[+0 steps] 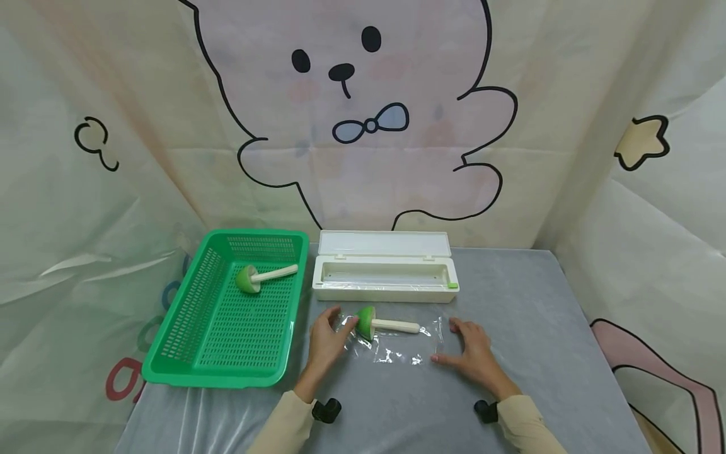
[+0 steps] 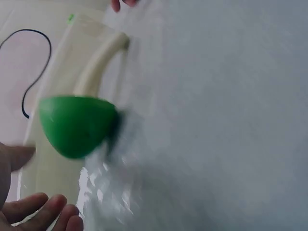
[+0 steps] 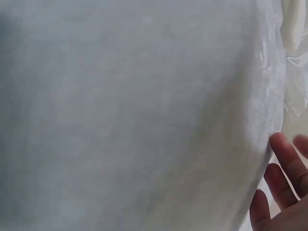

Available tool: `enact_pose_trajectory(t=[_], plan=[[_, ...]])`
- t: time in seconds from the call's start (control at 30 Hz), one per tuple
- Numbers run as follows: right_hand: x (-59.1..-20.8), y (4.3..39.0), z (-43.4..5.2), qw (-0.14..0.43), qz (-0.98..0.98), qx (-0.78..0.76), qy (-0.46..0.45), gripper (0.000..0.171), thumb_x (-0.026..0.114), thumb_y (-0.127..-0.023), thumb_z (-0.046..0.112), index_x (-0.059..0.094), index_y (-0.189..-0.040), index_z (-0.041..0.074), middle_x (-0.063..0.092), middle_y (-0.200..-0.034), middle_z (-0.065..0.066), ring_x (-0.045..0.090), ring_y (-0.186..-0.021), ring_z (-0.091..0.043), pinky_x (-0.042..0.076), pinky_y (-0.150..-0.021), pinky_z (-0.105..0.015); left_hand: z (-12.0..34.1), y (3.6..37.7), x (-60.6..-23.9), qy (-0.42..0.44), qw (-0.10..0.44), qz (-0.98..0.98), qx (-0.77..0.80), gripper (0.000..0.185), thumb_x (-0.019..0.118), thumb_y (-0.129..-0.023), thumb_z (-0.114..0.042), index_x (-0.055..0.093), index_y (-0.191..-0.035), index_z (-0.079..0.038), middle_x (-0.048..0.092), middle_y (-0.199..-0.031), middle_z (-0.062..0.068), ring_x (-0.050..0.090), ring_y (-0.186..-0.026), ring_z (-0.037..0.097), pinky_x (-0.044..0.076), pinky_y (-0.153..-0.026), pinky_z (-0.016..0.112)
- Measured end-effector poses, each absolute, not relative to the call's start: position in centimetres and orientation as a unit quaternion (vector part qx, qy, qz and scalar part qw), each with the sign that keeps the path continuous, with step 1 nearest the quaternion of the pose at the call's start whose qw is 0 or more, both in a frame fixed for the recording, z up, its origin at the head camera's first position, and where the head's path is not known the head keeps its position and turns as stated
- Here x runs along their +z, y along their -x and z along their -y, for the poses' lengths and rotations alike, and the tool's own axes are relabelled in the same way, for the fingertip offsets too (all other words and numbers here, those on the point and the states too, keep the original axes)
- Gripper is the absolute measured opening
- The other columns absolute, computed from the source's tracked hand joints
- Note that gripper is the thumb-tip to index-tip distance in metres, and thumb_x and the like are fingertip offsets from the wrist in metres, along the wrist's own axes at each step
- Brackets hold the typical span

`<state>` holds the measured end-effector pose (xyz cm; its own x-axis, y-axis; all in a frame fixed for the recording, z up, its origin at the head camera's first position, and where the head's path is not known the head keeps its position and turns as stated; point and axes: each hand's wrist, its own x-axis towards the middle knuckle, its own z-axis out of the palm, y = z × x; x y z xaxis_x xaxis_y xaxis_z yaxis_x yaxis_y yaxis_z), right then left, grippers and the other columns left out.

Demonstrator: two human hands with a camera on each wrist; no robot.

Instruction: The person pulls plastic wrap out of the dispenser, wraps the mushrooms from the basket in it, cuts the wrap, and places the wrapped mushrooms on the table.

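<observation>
A toy mushroom (image 1: 381,323) with a green cap (image 2: 76,124) and a cream stem (image 2: 98,62) lies on a sheet of clear plastic wrap (image 1: 397,347) on the grey table. My left hand (image 1: 328,338) rests at the wrap's left edge, fingers straight, right beside the green cap. On the other side, my right hand (image 1: 473,353) lies flat at the wrap's right edge with its fingers (image 3: 284,159) spread. A second green-capped mushroom (image 1: 262,277) lies inside the green basket (image 1: 170,369).
A white wrap dispenser box (image 1: 386,272) stands open behind the sheet, lid up. The green basket sits to the left of it. A cartoon-printed cloth backdrop (image 1: 363,113) closes off the back and sides. The grey table (image 1: 539,328) extends to the right.
</observation>
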<state>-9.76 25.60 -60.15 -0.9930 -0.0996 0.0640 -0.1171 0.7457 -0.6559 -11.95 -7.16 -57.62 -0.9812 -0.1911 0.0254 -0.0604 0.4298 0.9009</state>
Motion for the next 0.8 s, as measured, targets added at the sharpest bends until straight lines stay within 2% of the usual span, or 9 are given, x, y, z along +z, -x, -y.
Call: enact_pose_trajectory(t=[0.1,0.2,0.3,0.4,0.5,0.6,0.7,0.8], plan=[[-60.3,9.5,-25.7,0.010,0.945,0.319,-0.070,0.100,0.097,-0.059,0.048,0.056,-0.134,-0.003,0.057,-0.120,-0.019,0.045,-0.115,-0.040,0.028,-0.099,-0.060,8.1,11.4,-58.2,-0.058,0.091,0.869,-0.483,0.034,0.077,-0.087,-0.007,0.067,-0.114,0.009,0.067,-0.105,0.021,0.065,-0.098,0.037,0.053,-0.086,0.050],[-60.3,9.4,-25.6,0.009,0.949,0.305,-0.072,0.095,0.097,-0.058,0.048,0.058,-0.130,0.001,0.056,-0.119,-0.018,0.045,-0.113,-0.039,0.029,-0.099,-0.058,8.7,10.6,-58.6,-0.034,0.088,0.900,-0.424,0.036,0.081,-0.077,-0.003,0.068,-0.109,0.009,0.061,-0.099,0.020,0.060,-0.092,0.036,0.051,-0.081,0.051],[-60.2,9.3,-25.6,0.008,0.951,0.300,-0.075,0.078,0.099,-0.059,0.041,0.064,-0.118,0.005,0.055,-0.111,-0.012,0.046,-0.107,-0.035,0.032,-0.096,-0.054,9.2,9.9,-58.7,-0.012,0.065,0.920,-0.386,0.047,0.089,-0.067,-0.006,0.069,-0.107,0.009,0.056,-0.099,0.018,0.056,-0.092,0.035,0.049,-0.080,0.051],[-60.1,9.2,-25.5,0.008,0.950,0.299,-0.088,0.051,0.098,-0.064,0.029,0.070,-0.102,0.011,0.054,-0.098,-0.004,0.048,-0.097,-0.027,0.038,-0.087,-0.046,9.5,9.5,-58.6,0.010,0.052,0.933,-0.357,0.049,0.093,-0.063,-0.008,0.072,-0.104,0.007,0.056,-0.097,0.016,0.055,-0.092,0.034,0.048,-0.081,0.050],[-60.1,9.1,-25.3,0.006,0.946,0.307,-0.106,0.026,0.093,-0.073,0.019,0.074,-0.091,0.016,0.054,-0.087,0.005,0.049,-0.085,-0.016,0.041,-0.076,-0.035,9.7,9.3,-58.6,0.033,0.056,0.943,-0.325,0.032,0.091,-0.067,-0.005,0.077,-0.095,0.002,0.059,-0.090,0.012,0.057,-0.086,0.030,0.049,-0.078,0.046],[-60.0,9.0,-25.3,0.004,0.936,0.334,-0.114,0.014,0.087,-0.081,0.012,0.075,-0.087,0.017,0.056,-0.082,0.011,0.050,-0.077,-0.008,0.044,-0.068,-0.029,9.9,9.2,-58.6,0.050,0.056,0.949,-0.307,0.012,0.086,-0.074,0.000,0.078,-0.082,-0.003,0.061,-0.079,0.005,0.059,-0.076,0.023,0.050,-0.068,0.039],[-59.9,8.9,-25.2,0.011,0.922,0.373,-0.104,0.011,0.082,-0.085,0.009,0.074,-0.087,0.016,0.060,-0.080,0.012,0.054,-0.074,-0.003,0.048,-0.066,-0.025,9.9,9.2,-58.4,0.064,0.052,0.948,-0.306,0.013,0.082,-0.079,0.001,0.074,-0.074,-0.007,0.060,-0.072,0.000,0.058,-0.067,0.016,0.049,-0.060,0.032],[-59.6,9.0,-25.0,0.028,0.908,0.410,-0.082,0.009,0.080,-0.088,0.008,0.073,-0.091,0.012,0.064,-0.083,0.009,0.057,-0.074,-0.003,0.051,-0.065,-0.025,9.9,9.2,-57.9,0.083,0.059,0.944,-0.313,0.012,0.080,-0.084,-0.001,0.072,-0.077,-0.008,0.061,-0.072,-0.001,0.058,-0.067,0.013,0.049,-0.059,0.030]])
